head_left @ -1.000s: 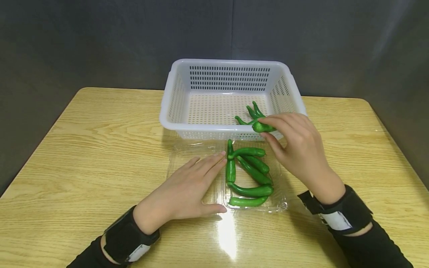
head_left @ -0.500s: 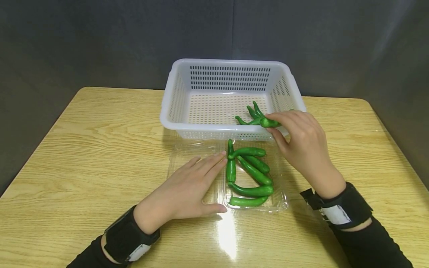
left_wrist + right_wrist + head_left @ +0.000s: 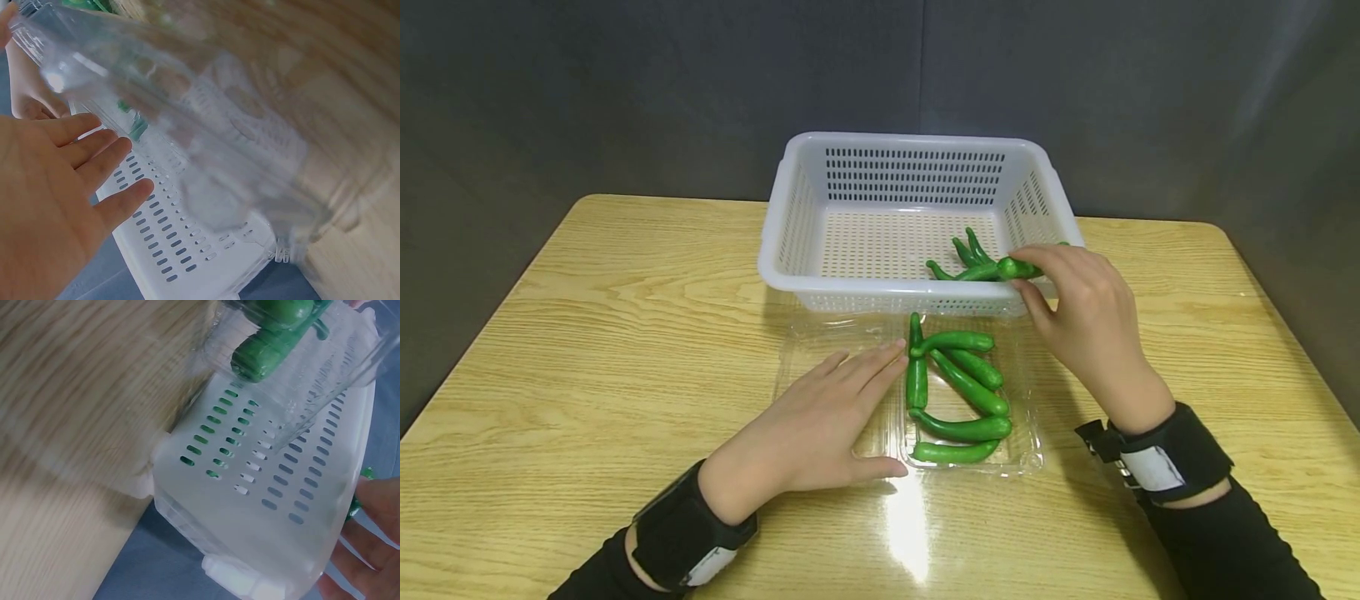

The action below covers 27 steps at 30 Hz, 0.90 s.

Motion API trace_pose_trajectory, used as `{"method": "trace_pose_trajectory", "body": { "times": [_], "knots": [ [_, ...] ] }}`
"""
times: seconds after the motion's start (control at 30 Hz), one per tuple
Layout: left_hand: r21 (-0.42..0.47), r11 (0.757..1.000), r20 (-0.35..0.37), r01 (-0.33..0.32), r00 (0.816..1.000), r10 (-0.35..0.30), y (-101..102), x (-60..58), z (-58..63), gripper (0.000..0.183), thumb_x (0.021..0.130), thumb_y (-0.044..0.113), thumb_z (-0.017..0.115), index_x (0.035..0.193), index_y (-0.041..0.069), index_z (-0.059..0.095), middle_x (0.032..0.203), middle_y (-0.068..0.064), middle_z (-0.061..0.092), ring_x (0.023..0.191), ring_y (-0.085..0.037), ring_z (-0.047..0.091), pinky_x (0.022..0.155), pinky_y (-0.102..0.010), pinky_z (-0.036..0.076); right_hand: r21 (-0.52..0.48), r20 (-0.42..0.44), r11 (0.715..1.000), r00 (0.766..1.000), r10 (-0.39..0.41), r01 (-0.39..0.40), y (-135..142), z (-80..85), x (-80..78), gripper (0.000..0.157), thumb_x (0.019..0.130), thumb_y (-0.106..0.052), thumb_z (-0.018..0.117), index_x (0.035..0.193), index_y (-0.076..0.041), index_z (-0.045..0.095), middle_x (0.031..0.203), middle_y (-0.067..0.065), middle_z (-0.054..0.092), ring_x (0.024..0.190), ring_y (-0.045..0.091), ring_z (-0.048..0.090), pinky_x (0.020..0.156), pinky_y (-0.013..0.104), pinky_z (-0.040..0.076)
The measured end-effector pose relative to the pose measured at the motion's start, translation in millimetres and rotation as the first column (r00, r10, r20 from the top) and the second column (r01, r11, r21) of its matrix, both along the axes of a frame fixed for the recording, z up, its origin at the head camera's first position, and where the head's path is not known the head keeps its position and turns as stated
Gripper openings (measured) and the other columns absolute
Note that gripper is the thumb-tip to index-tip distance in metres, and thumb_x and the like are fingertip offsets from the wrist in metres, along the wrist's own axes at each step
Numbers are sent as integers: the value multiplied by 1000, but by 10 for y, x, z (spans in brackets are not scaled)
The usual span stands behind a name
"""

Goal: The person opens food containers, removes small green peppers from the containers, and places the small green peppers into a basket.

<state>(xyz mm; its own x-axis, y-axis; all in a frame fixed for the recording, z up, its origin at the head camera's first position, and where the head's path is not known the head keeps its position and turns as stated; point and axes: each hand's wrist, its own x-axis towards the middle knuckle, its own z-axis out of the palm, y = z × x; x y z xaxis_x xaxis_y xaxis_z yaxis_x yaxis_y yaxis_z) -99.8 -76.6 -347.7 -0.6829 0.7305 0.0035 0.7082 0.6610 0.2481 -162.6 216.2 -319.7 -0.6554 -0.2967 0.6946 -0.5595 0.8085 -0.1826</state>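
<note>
In the head view my right hand [image 3: 1086, 312] pinches a green chili pepper [image 3: 1013, 267] between thumb and fingers, over the front right rim of the white basket [image 3: 865, 285]. Several more green peppers [image 3: 981, 272] lie on the basket floor beneath it. My left hand [image 3: 820, 433] stretches with straight fingers over the lid half of a clear plastic clamshell box [image 3: 1033, 454]. Its fingertips come right up to the hinge. The box's right half holds several green peppers [image 3: 966, 429]. In the right wrist view, the held pepper [image 3: 354, 506] is mostly hidden behind the basket wall.
The basket stands at the back of the wooden table [image 3: 625, 333], directly behind the clamshell box. A dark grey partition [image 3: 700, 92] rises behind the table and along its sides.
My right hand has moved to the right and slightly away over the basket rim, carrying the pepper with it. My left hand and the peppers in the box have stayed put.
</note>
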Motion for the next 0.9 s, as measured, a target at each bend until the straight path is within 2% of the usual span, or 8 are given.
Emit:
{"method": "trace_pose_trajectory", "body": {
  "times": [0.27, 0.73, 0.9],
  "knots": [
    [2, 1000, -4, 0, 1000, 0, -2, -1, 0, 105, 84, 71, 58, 157, 3, 23, 165, -9, 14, 149, -24, 18, 120, -48, 17, -1, 8, 1000, 1000, -23, 23, 45, -15, -25, 35, 82, 2, 76, 117, -3, 70, 113, 15, 71, 101, 36, 65, 83, 51, 51],
    [2, 1000, -5, 1, 1000, -1, 0, -4, -11, 104, 85, 71, 58, 157, 3, 23, 165, -8, 14, 150, -24, 18, 121, -46, 16, -21, 21, 1000, 1000, -21, 21, 45, -18, -16, 29, 86, 0, 71, 114, -6, 72, 113, 10, 71, 101, 34, 65, 77, 51, 52],
    [4, 1000, -9, 4, 1000, -4, -1, -6, -16, 105, 85, 71, 58, 157, 3, 24, 165, -9, 14, 149, -25, 18, 121, -46, 17, -37, 10, 999, 1000, 25, -25, 32, -18, -13, 28, 85, 3, 71, 112, -5, 73, 112, 10, 71, 103, 33, 64, 82, 51, 52]
  ]
}}
